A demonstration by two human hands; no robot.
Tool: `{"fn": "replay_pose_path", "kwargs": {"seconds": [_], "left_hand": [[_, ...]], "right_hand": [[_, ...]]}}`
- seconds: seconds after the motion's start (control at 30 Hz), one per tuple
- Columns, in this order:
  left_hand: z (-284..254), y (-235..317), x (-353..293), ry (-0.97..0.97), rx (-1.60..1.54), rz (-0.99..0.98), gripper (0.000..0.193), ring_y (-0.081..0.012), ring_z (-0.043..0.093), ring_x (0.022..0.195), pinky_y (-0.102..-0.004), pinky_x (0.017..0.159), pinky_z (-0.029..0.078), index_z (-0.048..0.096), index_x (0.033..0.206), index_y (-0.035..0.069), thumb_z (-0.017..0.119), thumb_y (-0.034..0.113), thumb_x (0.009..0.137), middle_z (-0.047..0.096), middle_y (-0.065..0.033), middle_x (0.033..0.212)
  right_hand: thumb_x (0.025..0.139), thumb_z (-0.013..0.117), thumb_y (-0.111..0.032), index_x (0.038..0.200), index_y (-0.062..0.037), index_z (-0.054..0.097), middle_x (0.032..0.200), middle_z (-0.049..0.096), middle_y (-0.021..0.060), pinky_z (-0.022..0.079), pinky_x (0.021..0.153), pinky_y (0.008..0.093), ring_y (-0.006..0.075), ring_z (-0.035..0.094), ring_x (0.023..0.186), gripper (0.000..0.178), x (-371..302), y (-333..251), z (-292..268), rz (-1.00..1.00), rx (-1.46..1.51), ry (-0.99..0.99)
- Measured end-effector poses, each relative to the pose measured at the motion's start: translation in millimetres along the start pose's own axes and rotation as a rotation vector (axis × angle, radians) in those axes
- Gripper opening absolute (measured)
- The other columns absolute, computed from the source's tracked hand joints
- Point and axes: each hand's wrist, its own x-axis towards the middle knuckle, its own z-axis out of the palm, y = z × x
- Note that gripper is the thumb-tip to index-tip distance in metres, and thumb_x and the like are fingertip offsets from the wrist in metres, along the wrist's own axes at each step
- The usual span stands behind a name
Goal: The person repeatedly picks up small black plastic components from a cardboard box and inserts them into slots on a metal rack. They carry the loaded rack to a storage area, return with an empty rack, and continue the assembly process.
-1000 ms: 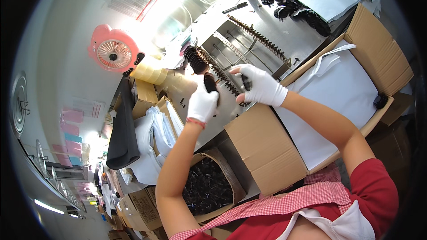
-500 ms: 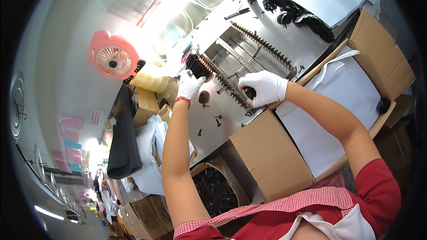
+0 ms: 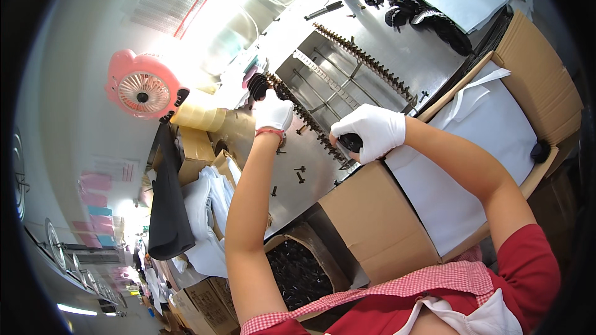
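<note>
My left hand (image 3: 273,111), in a white glove, is closed at the near left end of a metal frame (image 3: 326,77) lined with two spiky brown rows. A stack of dark, ribbed discs (image 3: 257,85) sticks out past its knuckles, and it appears to grip the stack's lower part; its fingertips are hidden. Curled at the frame's near right corner is my right hand (image 3: 372,131), gloved too. A shiny black rounded piece (image 3: 351,142) sits between its thumb and fingers. Small dark screw-like pieces (image 3: 300,177) lie scattered on the metal tabletop (image 3: 298,201) near my left wrist.
An open carton (image 3: 540,80) with white sheets stands at the right. Below the table edge, another box holds many black pieces (image 3: 298,273). A pink fan (image 3: 146,87) and yellow tape rolls (image 3: 198,110) are at the left. Black bundles (image 3: 416,12) lie at the back.
My left hand has turned and moved to the right, so less of the disc stack shows. The right hand stays near the frame's corner with the black piece. The whole view has shifted slightly.
</note>
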Motion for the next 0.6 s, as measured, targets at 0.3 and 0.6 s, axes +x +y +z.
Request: {"fn": "replay_pose_path", "kwargs": {"seconds": [0.3, 0.6], "left_hand": [[-51.5, 37.1, -88.9, 0.02, -0.378, 0.052, 0.038, -0.0348, 0.068, 0.082, -0.0433, 0.077, 0.053, 0.055, 0.119, 0.0, 0.055, 0.025, 0.091, 0.069, -0.0217, 0.089], [-73.7, 50.9, -90.8, -0.376, -0.674, 0.172, 0.02, -0.0225, 0.065, 0.085, -0.0305, 0.078, 0.052, 0.065, 0.103, -0.001, 0.06, 0.017, 0.096, 0.065, -0.0143, 0.091]], "right_hand": [[0.067, 0.085, -0.024, 0.13, -0.0099, 0.056, 0.129, 0.057, 0.0189, 0.048, 0.102, 0.0389, 0.036, 0.056, 0.121, 0.071, 7.6, -5.2, 19.5, 0.086, 0.015, 0.459], [0.072, 0.079, -0.019, 0.113, -0.0134, 0.06, 0.108, 0.059, 0.0105, 0.053, 0.088, 0.0373, 0.0289, 0.063, 0.1, 0.046, 0.0, -10.2, 11.1, 0.121, -0.038, 0.457]]}}
